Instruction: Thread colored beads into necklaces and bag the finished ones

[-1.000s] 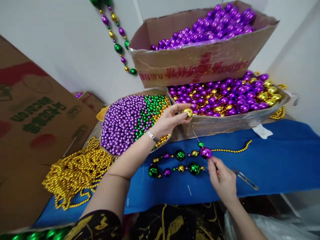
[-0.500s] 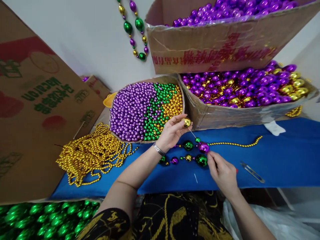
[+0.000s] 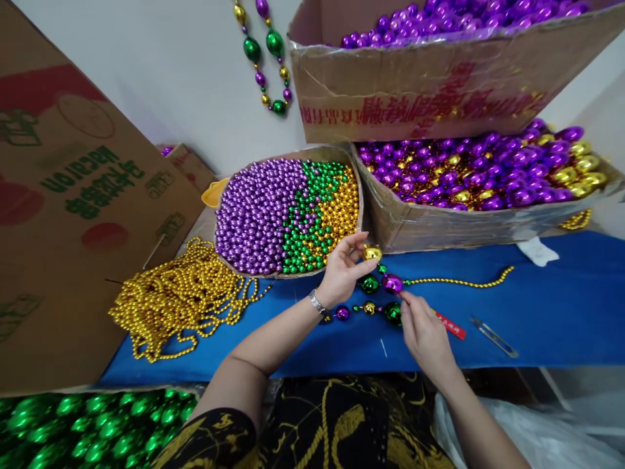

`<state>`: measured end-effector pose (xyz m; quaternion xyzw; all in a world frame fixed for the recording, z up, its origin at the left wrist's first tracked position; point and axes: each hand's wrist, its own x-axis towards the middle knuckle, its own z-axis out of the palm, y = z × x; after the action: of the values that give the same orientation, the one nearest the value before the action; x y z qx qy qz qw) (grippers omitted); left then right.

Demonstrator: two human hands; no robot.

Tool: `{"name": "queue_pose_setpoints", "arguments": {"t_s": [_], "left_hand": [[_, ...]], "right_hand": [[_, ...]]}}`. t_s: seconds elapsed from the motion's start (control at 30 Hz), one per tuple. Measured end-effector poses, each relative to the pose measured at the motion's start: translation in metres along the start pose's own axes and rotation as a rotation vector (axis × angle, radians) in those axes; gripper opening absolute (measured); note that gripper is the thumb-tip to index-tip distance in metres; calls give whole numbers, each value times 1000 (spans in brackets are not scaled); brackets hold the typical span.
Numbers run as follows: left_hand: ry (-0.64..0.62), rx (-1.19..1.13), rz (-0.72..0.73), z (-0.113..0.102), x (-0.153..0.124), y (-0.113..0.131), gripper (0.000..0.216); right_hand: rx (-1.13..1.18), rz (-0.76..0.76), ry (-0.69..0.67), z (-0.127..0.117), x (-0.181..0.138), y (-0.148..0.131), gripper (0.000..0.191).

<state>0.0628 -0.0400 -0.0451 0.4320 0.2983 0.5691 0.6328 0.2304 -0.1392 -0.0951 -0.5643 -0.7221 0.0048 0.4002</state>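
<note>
My left hand point(image 3: 339, 272) pinches a shiny gold bead point(image 3: 372, 253) between thumb and fingers, above the blue cloth. Right below that bead, a small green bead point(image 3: 382, 268) and a large purple bead point(image 3: 392, 284) follow on the same strand. The fingertips of my right hand point(image 3: 426, 326) are closed at the lower edge of the purple bead, gripping the strand there. More of the beads lie on the cloth, among them a large green bead point(image 3: 392, 313) and a smaller purple bead point(image 3: 342, 313). My left wrist partly covers this row.
An open box of small beads point(image 3: 258, 215) stands behind my left hand. Boxes of larger purple and gold beads point(image 3: 439, 179) are at the right. Gold bead strings point(image 3: 170, 303) are heaped at left. Thread snips point(image 3: 494, 337) and a red strip point(image 3: 450, 326) lie at right.
The gold bead has come down against the small green bead, closing the stretch of bare thread between them. My right hand has shifted slightly left, and more of the red strip shows.
</note>
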Motion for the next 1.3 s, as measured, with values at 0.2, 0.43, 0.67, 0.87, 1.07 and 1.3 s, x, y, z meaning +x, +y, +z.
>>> {"name": "queue_pose_setpoints", "arguments": {"t_s": [0.2,0.43,0.67,0.87,1.07,1.3], "left_hand": [[-19,-2,-17,-3,-1,-5,59],[-287,149,-12,-9,-10,13,58],[33,1416,217,-82,62,56,27],[85,1651,66,-113,109,53,14],[52,798,14,-80,69,57,25],[-58,12,-228,-36,18,53,28]], "right_hand": [[135,134,33,0,-3,10,19],[822,534,-138,32,-9,21,26],[918,558,-40,30,-10,28,24],[806,582,-50,19,-6,22,27],[565,446,-110,11,-8,17,22],[281,179,-67,-6,4,2,14]]}}
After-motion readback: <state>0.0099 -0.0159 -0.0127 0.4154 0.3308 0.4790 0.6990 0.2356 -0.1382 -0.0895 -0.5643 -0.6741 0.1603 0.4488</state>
